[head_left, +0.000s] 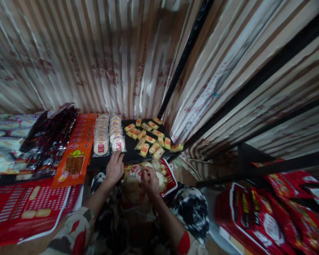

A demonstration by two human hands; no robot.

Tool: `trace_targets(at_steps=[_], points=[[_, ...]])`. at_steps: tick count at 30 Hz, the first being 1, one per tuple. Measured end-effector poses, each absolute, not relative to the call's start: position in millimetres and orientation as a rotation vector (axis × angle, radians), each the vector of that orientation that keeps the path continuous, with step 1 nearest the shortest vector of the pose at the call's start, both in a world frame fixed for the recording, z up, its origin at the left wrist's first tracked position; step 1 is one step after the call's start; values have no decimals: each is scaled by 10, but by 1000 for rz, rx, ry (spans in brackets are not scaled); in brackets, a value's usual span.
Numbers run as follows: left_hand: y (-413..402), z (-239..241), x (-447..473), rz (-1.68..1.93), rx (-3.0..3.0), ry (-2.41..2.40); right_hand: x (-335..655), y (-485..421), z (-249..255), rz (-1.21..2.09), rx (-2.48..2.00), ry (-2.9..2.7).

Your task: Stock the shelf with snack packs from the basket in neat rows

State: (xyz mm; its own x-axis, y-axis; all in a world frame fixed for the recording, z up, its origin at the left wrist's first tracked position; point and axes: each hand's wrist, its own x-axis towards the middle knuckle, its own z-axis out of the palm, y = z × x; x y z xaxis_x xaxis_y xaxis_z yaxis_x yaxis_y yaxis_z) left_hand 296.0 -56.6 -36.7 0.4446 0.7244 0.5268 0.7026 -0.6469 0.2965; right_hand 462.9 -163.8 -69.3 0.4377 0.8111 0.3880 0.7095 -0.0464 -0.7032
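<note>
Left hand (115, 167) flat on shelf (133, 150) edge below round packs (110, 136), right hand (149, 180) gripping snack bag (167, 177), yellow packets (149, 140) beyond, print unreadable

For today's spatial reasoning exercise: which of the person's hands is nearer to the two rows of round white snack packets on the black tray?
Left. The left hand rests at the tray's front edge, just below the round white snack packets. The right hand is lower and further right, over the open bag.
</note>
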Motion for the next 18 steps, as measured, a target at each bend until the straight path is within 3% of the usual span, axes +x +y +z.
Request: trace_targets(at_steps=[7, 12, 18], points=[[-1092, -677, 3045, 719, 2822, 806, 5146, -2103, -1070, 230, -2476, -1291], [-1428, -840, 3070, 466, 2759, 706, 5078, -2163, -1053, 396, -2516, -1337], [-1573, -848, 3060, 462, 2698, 727, 5008, -2199, -978, 457, -2475, -1353]])
